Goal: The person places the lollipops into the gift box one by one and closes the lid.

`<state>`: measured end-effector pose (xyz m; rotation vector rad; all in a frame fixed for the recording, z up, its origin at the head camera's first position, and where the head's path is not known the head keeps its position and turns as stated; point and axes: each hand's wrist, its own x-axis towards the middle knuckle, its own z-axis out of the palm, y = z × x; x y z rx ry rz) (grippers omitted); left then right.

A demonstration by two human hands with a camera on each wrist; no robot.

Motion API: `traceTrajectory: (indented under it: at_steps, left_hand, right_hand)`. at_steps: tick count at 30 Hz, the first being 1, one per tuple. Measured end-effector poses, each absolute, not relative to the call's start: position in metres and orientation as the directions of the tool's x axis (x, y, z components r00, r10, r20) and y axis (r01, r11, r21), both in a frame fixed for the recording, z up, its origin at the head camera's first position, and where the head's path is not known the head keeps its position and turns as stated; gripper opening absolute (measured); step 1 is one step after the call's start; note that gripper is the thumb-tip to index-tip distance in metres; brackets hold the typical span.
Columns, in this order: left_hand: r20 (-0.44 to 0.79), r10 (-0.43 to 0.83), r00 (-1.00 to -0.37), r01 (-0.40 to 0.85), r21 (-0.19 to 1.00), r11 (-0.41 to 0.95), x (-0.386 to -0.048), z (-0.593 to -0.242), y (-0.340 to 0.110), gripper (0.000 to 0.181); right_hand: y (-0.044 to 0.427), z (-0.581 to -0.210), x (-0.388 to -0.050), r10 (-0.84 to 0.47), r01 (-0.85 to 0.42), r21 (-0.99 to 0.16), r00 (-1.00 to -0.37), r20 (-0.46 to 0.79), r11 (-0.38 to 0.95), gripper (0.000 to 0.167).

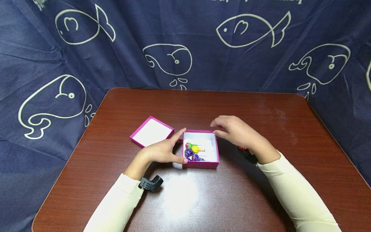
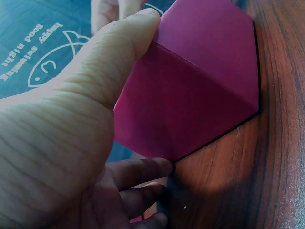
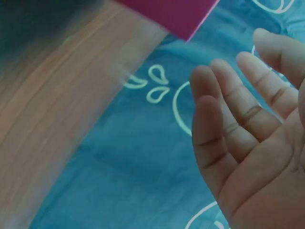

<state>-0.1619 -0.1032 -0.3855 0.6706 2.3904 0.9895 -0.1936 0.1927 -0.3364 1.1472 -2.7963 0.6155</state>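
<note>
A pink open-topped box [image 1: 201, 165] with a white inside stands near the table's middle. Several wrapped lollipops lie at its left side, among them a green lollipop [image 1: 188, 145], a yellow lollipop [image 1: 195, 149] and a purple lollipop [image 1: 189, 152]. My left hand [image 1: 160, 151] holds the box's left side, thumb at the near corner and forefinger at the far one. In the left wrist view the thumb rests on the edge of the box [image 2: 190, 90]. Just off the box's far right corner hovers my right hand [image 1: 236, 130], its fingers [image 3: 248, 112] loosely bent around nothing.
Left of the box lies a pink lid [image 1: 152, 132], white inside up, partly behind the left hand. A small red patterned thing [image 1: 242, 148] shows under the right wrist, mostly hidden. A blue curtain [image 1: 203, 64] with white fish drawings hangs behind the brown table [image 1: 232, 206].
</note>
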Motion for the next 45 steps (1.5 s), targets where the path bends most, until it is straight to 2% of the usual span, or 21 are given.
traceTrajectory:
  at_steps: [19, 34, 45]
  left_hand:
    - [-0.238, 0.582, -0.777, 0.251, 0.731, 0.634, -0.161, -0.384, -0.105, 0.114]
    - [-0.232, 0.582, -0.780, 0.254, 0.732, 0.633, -0.161, -0.387, -0.104, 0.113]
    - [-0.228, 0.586, -0.778, 0.257, 0.736, 0.627, -0.162, -0.387, -0.104, 0.113]
  right_hand:
    - [0.263, -0.358, -0.179, -0.664, -0.627, -0.351, -0.747, 0.018, 0.695, 0.019]
    - [0.266, -0.374, -0.178, -0.716, -0.687, -0.324, -0.697, 0.038, 0.651, 0.021]
    - [0.267, -0.372, -0.176, -0.680, -0.648, -0.295, -0.734, -0.008, 0.703, 0.023]
